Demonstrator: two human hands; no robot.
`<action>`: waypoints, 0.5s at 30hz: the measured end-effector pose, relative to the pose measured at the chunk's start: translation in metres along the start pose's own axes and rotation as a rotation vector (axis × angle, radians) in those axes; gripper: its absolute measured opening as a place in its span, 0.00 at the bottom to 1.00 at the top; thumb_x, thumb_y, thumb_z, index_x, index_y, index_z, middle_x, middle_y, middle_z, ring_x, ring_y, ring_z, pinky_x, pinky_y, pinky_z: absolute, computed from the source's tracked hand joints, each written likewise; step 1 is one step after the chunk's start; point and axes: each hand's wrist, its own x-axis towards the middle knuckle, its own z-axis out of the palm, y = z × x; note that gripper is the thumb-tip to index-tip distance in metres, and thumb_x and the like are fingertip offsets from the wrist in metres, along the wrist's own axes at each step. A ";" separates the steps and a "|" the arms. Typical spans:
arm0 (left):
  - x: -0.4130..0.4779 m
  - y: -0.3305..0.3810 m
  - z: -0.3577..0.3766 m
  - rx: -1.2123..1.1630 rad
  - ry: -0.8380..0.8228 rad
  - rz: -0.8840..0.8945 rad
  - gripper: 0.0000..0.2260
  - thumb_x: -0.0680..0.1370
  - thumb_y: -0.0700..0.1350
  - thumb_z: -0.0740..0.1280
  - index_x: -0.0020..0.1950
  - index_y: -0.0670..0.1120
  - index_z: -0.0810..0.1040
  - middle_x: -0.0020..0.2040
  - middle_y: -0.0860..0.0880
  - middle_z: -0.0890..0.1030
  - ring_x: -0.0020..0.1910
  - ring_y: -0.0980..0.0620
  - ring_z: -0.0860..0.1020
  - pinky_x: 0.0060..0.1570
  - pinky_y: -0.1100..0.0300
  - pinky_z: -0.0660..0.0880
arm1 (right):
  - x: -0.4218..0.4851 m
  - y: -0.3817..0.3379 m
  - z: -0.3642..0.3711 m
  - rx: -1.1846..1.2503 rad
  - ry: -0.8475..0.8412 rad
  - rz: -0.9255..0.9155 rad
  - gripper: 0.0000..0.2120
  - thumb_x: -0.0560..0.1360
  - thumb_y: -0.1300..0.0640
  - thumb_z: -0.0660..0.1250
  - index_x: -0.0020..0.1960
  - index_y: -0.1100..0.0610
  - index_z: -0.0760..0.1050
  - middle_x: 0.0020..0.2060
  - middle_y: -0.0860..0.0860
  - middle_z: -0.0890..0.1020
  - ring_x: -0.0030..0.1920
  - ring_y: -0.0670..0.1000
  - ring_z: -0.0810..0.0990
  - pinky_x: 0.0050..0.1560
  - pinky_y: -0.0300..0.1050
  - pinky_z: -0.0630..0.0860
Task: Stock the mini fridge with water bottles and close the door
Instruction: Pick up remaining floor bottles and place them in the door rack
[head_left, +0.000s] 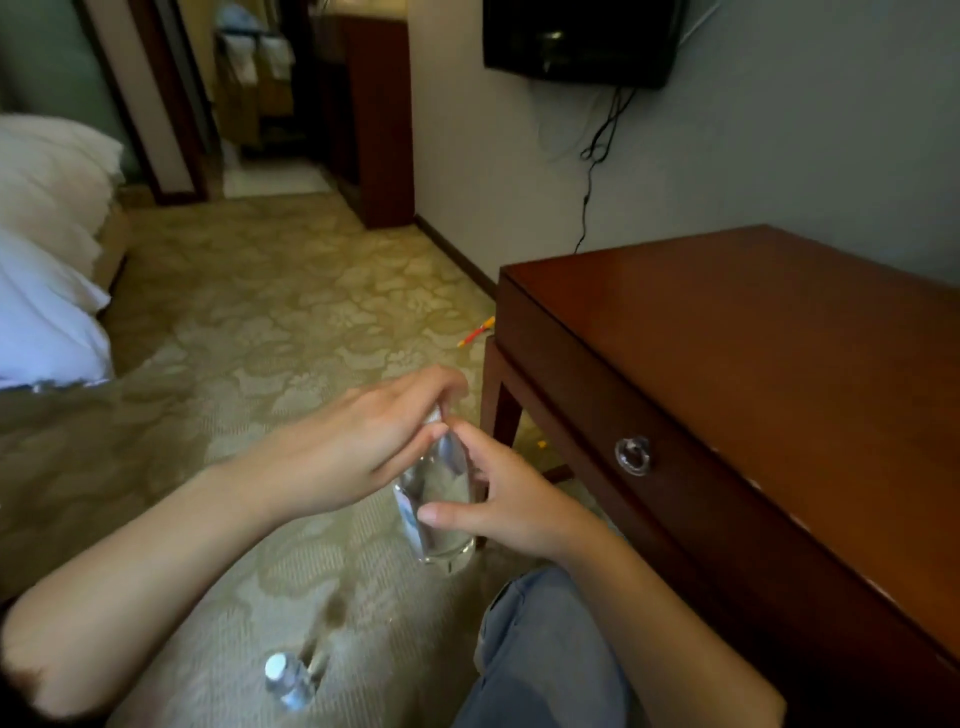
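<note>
I count two water bottles. One clear bottle is upright between my two hands, above the patterned carpet, just beside the front leg of the wooden desk. My left hand closes over its cap end from above, fingers curled down around the top. My right hand wraps the body lower down, thumb across the front near the label, fingers round the far side. Water fills it; the level is too blurred to read. The second bottle stands on the carpet near my left forearm, white cap up, well apart from the first.

The desk has one drawer with one ring pull, and the drawer is shut. One orange pencil-like thing lies on the carpet by the desk's far corner.
</note>
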 end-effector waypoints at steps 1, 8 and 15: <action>0.004 0.010 -0.009 0.032 0.009 0.039 0.15 0.79 0.58 0.47 0.62 0.53 0.61 0.50 0.59 0.70 0.46 0.66 0.69 0.43 0.74 0.68 | -0.007 -0.008 -0.004 0.009 0.005 -0.017 0.33 0.68 0.49 0.73 0.70 0.45 0.64 0.64 0.44 0.75 0.66 0.46 0.73 0.68 0.57 0.69; 0.035 0.066 -0.049 -0.013 0.064 0.129 0.16 0.77 0.58 0.48 0.63 0.57 0.59 0.50 0.61 0.73 0.44 0.64 0.73 0.44 0.72 0.71 | -0.059 -0.053 -0.033 0.073 0.172 -0.085 0.33 0.66 0.52 0.74 0.68 0.55 0.67 0.54 0.56 0.80 0.57 0.52 0.80 0.60 0.54 0.74; 0.069 0.121 -0.053 -0.101 0.170 0.204 0.23 0.75 0.63 0.52 0.68 0.59 0.59 0.50 0.66 0.69 0.48 0.69 0.72 0.40 0.71 0.70 | -0.117 -0.078 -0.070 -0.039 0.364 -0.123 0.27 0.71 0.54 0.71 0.68 0.54 0.67 0.54 0.57 0.80 0.55 0.58 0.79 0.58 0.57 0.76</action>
